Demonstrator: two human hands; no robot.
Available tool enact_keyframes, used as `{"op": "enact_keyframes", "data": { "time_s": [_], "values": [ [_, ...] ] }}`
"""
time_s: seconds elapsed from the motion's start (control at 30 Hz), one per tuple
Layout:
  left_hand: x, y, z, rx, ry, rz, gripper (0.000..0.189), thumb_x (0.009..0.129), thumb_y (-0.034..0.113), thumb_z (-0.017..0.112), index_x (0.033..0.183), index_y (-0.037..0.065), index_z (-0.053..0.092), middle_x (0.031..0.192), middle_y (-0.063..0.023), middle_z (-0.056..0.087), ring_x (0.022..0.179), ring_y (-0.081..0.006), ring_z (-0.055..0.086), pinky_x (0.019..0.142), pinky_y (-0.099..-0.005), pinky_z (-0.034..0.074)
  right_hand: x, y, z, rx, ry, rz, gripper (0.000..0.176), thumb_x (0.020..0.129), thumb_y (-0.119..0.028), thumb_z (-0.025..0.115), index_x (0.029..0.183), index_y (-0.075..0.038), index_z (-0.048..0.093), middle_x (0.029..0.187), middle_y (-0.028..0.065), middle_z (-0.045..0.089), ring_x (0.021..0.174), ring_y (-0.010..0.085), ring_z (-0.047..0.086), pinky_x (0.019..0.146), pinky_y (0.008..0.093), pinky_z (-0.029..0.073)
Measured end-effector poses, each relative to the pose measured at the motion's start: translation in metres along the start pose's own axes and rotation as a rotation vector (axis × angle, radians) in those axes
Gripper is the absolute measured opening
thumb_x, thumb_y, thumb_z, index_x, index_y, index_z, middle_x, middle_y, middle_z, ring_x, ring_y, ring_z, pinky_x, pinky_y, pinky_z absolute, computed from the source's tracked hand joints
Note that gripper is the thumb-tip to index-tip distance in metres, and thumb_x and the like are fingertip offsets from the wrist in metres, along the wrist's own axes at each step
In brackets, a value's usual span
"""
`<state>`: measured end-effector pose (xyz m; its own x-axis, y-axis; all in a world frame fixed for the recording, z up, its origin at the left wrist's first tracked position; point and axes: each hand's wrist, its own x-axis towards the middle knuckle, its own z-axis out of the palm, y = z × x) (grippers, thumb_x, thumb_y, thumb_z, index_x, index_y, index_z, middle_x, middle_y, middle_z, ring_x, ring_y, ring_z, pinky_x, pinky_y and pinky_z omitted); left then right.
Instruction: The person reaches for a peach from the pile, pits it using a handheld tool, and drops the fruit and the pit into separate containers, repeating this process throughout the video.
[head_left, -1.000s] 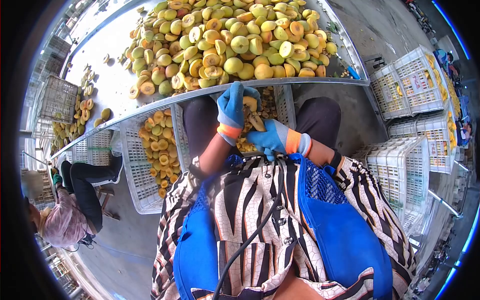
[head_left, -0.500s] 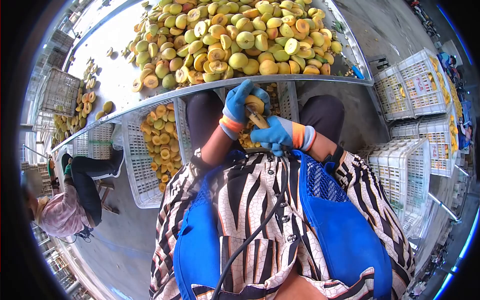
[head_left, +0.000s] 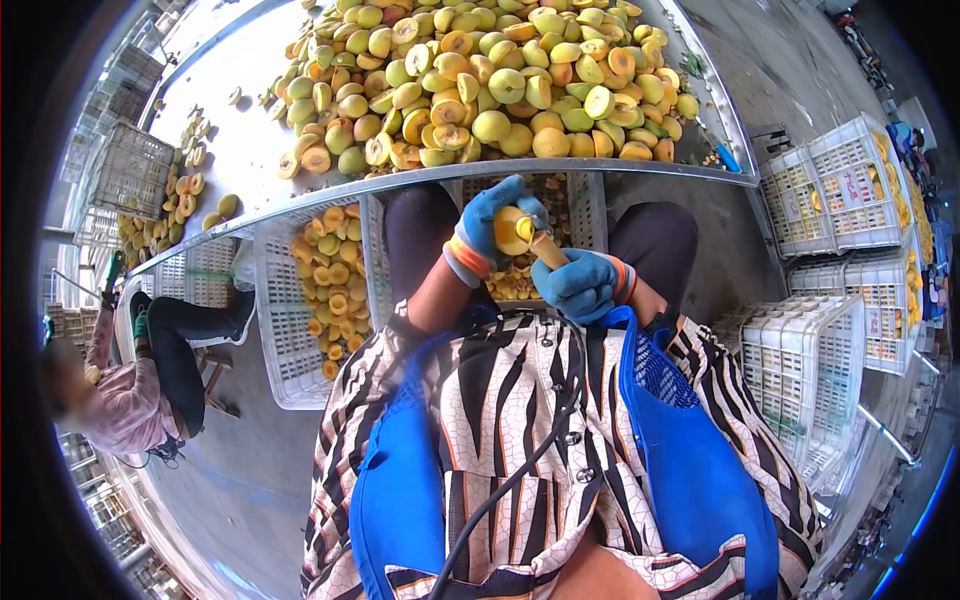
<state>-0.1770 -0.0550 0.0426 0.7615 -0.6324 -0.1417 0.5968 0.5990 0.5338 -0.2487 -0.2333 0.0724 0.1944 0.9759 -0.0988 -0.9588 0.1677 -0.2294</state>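
Note:
My left hand (head_left: 495, 222), in a blue glove with an orange cuff, grips a yellow fruit half (head_left: 514, 230) above a crate between my knees. My right hand (head_left: 580, 285), gloved alike, is wrapped round the light wooden handle (head_left: 549, 250) of a tool. The handle's upper end points at the fruit; the tool's working tip is too small to make out. Beyond my hands, a metal table (head_left: 430, 172) bears a large heap of whole and halved yellow-green fruit (head_left: 490, 90).
A white crate (head_left: 285, 345) of fruit halves stands left of my knees. Stacked crates (head_left: 835, 195) are at the right. At the far left a person (head_left: 140, 400) sits on a stool. A blue-handled tool (head_left: 727, 158) lies at the table's right corner.
My hands have come apart slightly, with the handle now drawn lower right of the fruit. The view has shifted a little. The seated person's arm has reached up toward the table.

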Motion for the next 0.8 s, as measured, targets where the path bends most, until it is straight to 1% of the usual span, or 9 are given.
{"op": "enact_keyframes", "data": {
  "time_s": [0.03,0.13,0.2,0.27,0.3,0.4,0.53,0.6,0.8],
  "values": [
    [-0.005,0.013,0.009,0.118,0.226,0.098,0.034,0.097,0.028,0.046,0.084,0.000,0.060,0.074,-0.0128,0.063,0.068,-0.0241,0.062,0.064,-0.0322,0.052,-0.006,-0.008,0.010,-0.149,0.146,-0.063,0.010,0.090,-0.015,0.056,0.089,-0.006,0.051,0.049,-0.0022,0.038,0.033,0.0029,0.033,0.025,0.0199,0.027],
    [-0.037,0.062,0.006,0.424,0.287,0.307,0.040,0.096,0.028,0.048,0.078,-0.004,0.063,0.074,-0.0136,0.065,0.059,-0.0231,0.062,0.058,-0.0311,0.052,-0.017,-0.027,0.014,-0.313,0.394,-0.111,0.016,0.088,-0.020,0.058,0.083,-0.005,0.053,0.054,0.0002,0.044,0.035,0.0059,0.039,0.029,0.0219,0.033],
    [-0.061,0.097,-0.007,0.750,0.516,0.596,0.034,0.094,0.025,0.051,0.082,-0.003,0.066,0.078,-0.0118,0.066,0.067,-0.0172,0.062,0.065,-0.0268,0.050,-0.011,-0.032,-0.009,-0.824,1.062,-0.068,0.021,0.086,-0.024,0.059,0.082,-0.004,0.051,0.057,0.0029,0.048,0.038,0.0098,0.044,0.035,0.0268,0.040],
    [-0.079,0.131,-0.037,1.121,0.820,0.775,0.025,0.091,0.021,0.057,0.095,-0.001,0.069,0.090,-0.0103,0.067,0.083,-0.0172,0.062,0.077,-0.0276,0.048,-0.003,-0.027,-0.039,-0.757,1.289,-0.200,0.027,0.084,-0.028,0.061,0.083,-0.004,0.050,0.061,0.0053,0.051,0.041,0.0123,0.047,0.039,0.0312,0.045],
    [-0.083,0.145,-0.050,1.603,0.963,0.961,0.026,0.090,0.022,0.058,0.099,0.000,0.068,0.097,-0.0131,0.066,0.089,-0.0235,0.062,0.084,-0.0326,0.047,-0.005,-0.025,-0.042,-0.678,1.185,-0.218,0.028,0.084,-0.029,0.061,0.084,-0.003,0.049,0.061,0.0059,0.051,0.040,0.0128,0.046,0.038,0.0315,0.045],
    [-0.065,0.153,-0.056,1.629,1.004,0.815,0.032,0.087,0.027,0.062,0.101,-0.001,0.067,0.097,-0.0182,0.068,0.091,-0.0286,0.064,0.085,-0.0360,0.047,0.011,-0.022,-0.050,-0.666,1.156,-0.230,0.027,0.083,-0.030,0.061,0.083,-0.005,0.051,0.062,0.0050,0.051,0.040,0.0123,0.045,0.038,0.0300,0.041],
    [0.005,0.127,-0.062,1.851,0.895,0.477,0.049,0.083,0.051,0.058,0.105,0.009,0.068,0.093,-0.0196,0.068,0.089,-0.0343,0.065,0.081,-0.0405,0.048,0.028,-0.012,-0.069,-0.701,1.145,-0.238,0.025,0.085,-0.027,0.059,0.084,-0.004,0.050,0.059,0.0052,0.050,0.038,0.0127,0.044,0.036,0.0305,0.041],
    [0.030,0.119,-0.030,2.036,0.844,0.131,0.051,0.081,0.055,0.058,0.096,0.008,0.065,0.090,-0.0191,0.068,0.090,-0.0332,0.063,0.082,-0.0414,0.046,0.026,-0.009,-0.060,-0.690,1.140,-0.244,0.024,0.085,-0.026,0.059,0.081,-0.004,0.050,0.058,0.0053,0.049,0.038,0.0135,0.045,0.036,0.0315,0.042],
    [0.060,0.091,-0.048,2.360,0.885,0.232,0.044,0.079,0.048,0.065,0.097,0.009,0.061,0.098,-0.0165,0.063,0.092,-0.0350,0.059,0.082,-0.0448,0.044,0.011,-0.007,-0.057,-0.644,1.227,-0.239,0.022,0.085,-0.023,0.059,0.078,-0.005,0.049,0.058,0.0056,0.049,0.039,0.0140,0.045,0.036,0.0323,0.040]
  ]
}}
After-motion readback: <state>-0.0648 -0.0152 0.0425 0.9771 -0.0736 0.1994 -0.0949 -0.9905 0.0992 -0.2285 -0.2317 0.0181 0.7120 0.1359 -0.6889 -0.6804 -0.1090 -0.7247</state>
